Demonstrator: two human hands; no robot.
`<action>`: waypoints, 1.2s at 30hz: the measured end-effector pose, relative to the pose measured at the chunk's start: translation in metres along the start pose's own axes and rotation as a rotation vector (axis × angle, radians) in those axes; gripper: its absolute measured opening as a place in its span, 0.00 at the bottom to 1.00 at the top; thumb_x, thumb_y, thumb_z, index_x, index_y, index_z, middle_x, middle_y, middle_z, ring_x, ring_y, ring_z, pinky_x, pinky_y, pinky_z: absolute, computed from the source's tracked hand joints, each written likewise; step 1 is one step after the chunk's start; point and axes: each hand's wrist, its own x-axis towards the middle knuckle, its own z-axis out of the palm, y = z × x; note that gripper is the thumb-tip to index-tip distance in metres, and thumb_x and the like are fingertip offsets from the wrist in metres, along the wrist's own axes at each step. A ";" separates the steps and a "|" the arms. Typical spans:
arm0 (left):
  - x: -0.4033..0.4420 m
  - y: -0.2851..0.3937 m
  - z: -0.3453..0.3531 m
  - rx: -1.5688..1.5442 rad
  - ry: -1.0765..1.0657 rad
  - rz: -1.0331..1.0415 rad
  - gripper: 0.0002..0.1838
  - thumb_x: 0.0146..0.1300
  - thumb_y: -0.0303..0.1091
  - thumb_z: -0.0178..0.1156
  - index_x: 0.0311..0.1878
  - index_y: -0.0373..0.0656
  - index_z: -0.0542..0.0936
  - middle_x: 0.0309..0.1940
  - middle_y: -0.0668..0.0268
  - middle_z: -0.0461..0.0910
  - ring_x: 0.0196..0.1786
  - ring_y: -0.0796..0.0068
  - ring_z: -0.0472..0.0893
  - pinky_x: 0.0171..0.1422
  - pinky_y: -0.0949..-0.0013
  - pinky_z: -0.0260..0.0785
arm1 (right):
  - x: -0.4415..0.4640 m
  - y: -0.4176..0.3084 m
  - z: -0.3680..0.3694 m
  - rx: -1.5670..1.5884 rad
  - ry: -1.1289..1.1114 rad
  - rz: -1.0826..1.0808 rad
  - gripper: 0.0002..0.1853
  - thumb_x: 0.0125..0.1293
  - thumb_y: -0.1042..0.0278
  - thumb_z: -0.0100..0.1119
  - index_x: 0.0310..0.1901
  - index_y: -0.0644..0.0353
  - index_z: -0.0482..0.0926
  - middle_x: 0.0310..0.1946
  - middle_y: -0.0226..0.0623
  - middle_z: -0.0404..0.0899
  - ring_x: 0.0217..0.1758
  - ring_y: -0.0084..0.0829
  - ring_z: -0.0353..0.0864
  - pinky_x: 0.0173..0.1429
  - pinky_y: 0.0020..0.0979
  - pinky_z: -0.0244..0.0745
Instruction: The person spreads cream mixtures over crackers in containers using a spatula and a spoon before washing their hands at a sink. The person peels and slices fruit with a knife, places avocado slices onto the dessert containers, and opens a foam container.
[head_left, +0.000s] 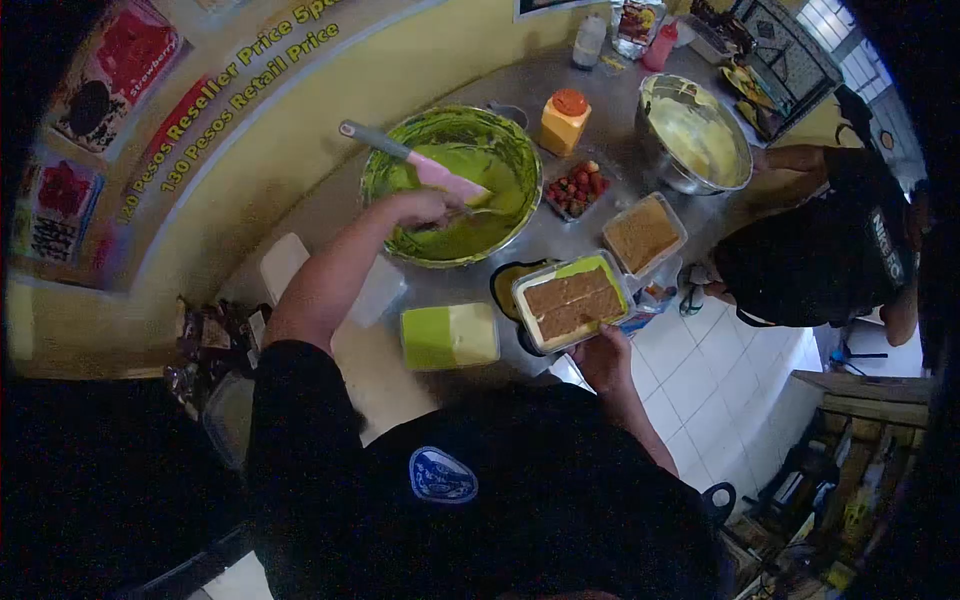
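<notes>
Upper centre: left hand (pixel 428 208) grips a utensil (pixel 487 211) inside the green-coated bowl (pixel 518 165); centre: right hand (pixel 604 360) holds a container (pixel 525 318), brown layer (pixel 572 303) uncovered; lower-centre tub (pixel 450 365) appears fully topped.

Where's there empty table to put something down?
Bare table shows between the orange jar and the silver bowl. A second patch looks free between the left arm and the green-and-white tub. It's crowded near the right hand: the held tub, another brown-topped tub and the strawberries are close together.
</notes>
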 end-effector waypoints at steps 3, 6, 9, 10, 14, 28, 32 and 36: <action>-0.001 0.003 0.003 -0.268 0.108 0.055 0.26 0.58 0.20 0.51 0.60 0.51 0.77 0.36 0.69 0.79 0.35 0.79 0.75 0.36 0.72 0.71 | 0.001 -0.004 0.014 -0.033 -0.023 0.024 0.29 0.60 0.60 0.58 0.61 0.62 0.64 0.60 0.42 0.70 0.62 0.41 0.70 0.63 0.47 0.70; -0.013 0.013 0.002 -0.522 0.245 0.215 0.22 0.62 0.22 0.51 0.60 0.46 0.77 0.36 0.71 0.78 0.31 0.82 0.74 0.33 0.75 0.70 | 0.012 -0.008 0.019 -0.055 -0.069 0.059 0.32 0.58 0.61 0.59 0.63 0.60 0.63 0.61 0.42 0.69 0.64 0.41 0.70 0.66 0.48 0.67; -0.054 0.042 -0.006 -0.479 0.390 0.104 0.20 0.63 0.25 0.54 0.60 0.46 0.77 0.38 0.73 0.79 0.29 0.84 0.72 0.31 0.78 0.68 | 0.022 -0.008 0.042 0.045 -0.204 0.062 0.22 0.64 0.68 0.55 0.58 0.67 0.67 0.56 0.46 0.75 0.60 0.43 0.75 0.67 0.48 0.67; -0.066 0.046 -0.007 -0.484 0.442 0.133 0.20 0.63 0.27 0.55 0.60 0.47 0.77 0.35 0.72 0.78 0.29 0.82 0.71 0.32 0.77 0.68 | 0.027 -0.006 0.047 0.011 -0.237 0.056 0.22 0.64 0.68 0.54 0.57 0.68 0.67 0.55 0.46 0.75 0.59 0.43 0.75 0.67 0.48 0.67; -0.129 0.108 -0.001 -0.429 0.610 0.115 0.19 0.66 0.35 0.57 0.60 0.49 0.77 0.33 0.73 0.78 0.32 0.80 0.73 0.35 0.73 0.70 | 0.045 -0.002 0.048 -0.032 -0.379 0.025 0.21 0.64 0.69 0.53 0.58 0.66 0.67 0.55 0.45 0.75 0.60 0.42 0.75 0.66 0.47 0.68; -0.170 0.167 0.052 0.512 1.124 0.369 0.14 0.55 0.31 0.58 0.45 0.50 0.85 0.44 0.67 0.82 0.41 0.66 0.83 0.46 0.65 0.76 | 0.045 0.004 0.100 -0.058 -0.424 -0.002 0.25 0.63 0.70 0.56 0.61 0.65 0.64 0.57 0.44 0.74 0.59 0.38 0.75 0.66 0.42 0.69; -0.150 0.155 0.054 0.244 0.895 0.326 0.16 0.60 0.29 0.59 0.52 0.52 0.82 0.46 0.63 0.82 0.42 0.63 0.82 0.47 0.64 0.75 | 0.042 0.004 0.094 -0.103 -0.417 -0.017 0.24 0.64 0.69 0.56 0.61 0.64 0.64 0.56 0.43 0.74 0.59 0.37 0.75 0.66 0.42 0.69; -0.147 0.155 0.050 -0.113 0.457 0.172 0.14 0.63 0.32 0.58 0.52 0.49 0.82 0.43 0.63 0.83 0.45 0.72 0.81 0.53 0.68 0.71 | 0.033 0.004 0.089 -0.128 -0.380 -0.047 0.23 0.64 0.69 0.56 0.60 0.63 0.67 0.55 0.41 0.75 0.59 0.36 0.76 0.65 0.42 0.70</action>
